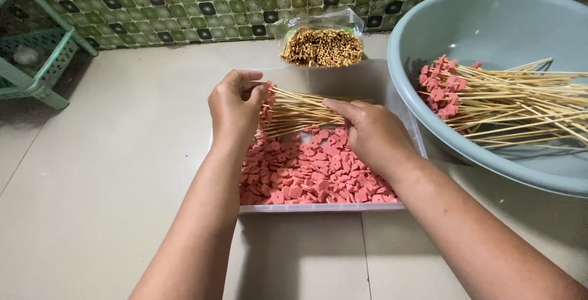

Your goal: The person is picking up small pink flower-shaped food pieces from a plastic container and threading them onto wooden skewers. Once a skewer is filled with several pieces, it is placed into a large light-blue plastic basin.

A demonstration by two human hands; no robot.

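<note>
- Bamboo skewers [300, 111], a fanned bundle, are held between both hands above the clear tray [404, 116] of pink sausage slices [312, 174].
- Left hand [236, 107] grips the tipped ends.
- Right hand [373, 131] closes over the shafts.
- Grey basin [490, 24] of loaded skewers sits beyond the right hand.

skewers [300, 111]: pale wood, matt | tray [318, 208]: clear plastic | basin [490, 24]: smooth plastic, slight gloss

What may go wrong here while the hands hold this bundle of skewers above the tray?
1. The left hand and right hand hold many skewers loosely fanned; some might slip into the tray.
2. Pink pieces lie heaped near the tray's front edge and may spill onto the floor.
3. Pointed ends could prick a finger.
</note>
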